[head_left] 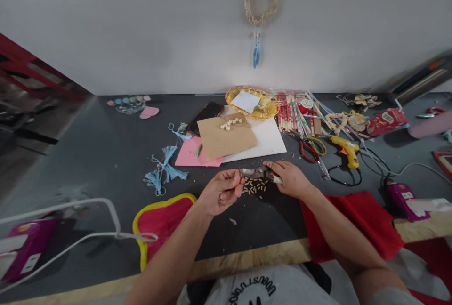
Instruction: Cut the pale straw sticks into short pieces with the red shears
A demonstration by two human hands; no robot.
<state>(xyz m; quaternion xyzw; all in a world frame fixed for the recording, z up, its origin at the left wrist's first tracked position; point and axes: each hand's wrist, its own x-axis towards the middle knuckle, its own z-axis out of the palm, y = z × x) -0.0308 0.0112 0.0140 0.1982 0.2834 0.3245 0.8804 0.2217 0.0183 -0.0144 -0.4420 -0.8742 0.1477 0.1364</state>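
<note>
My right hand (290,179) is closed round the handles of a pair of pruning shears (257,172), whose dark jaws point left. At the tip of the jaws, my left hand (223,192) is pinched shut; what its fingers hold is too small to make out. Just below the shears, several short cut pieces (254,185), light and stick-like, lie scattered on the dark tabletop (226,234). Beyond my hands, a brown card (226,142) bears a small cluster of cream-coloured pieces (231,123).
Blue tassels (168,166) lie left. Behind the card is a yellow basket (259,107); rightward are packaged sticks (294,112), red-handled scissors (309,149) and a yellow glue gun (348,149) with cable. Red cloth (356,220) lies under my right forearm. A heart wreath (261,4) hangs on the wall.
</note>
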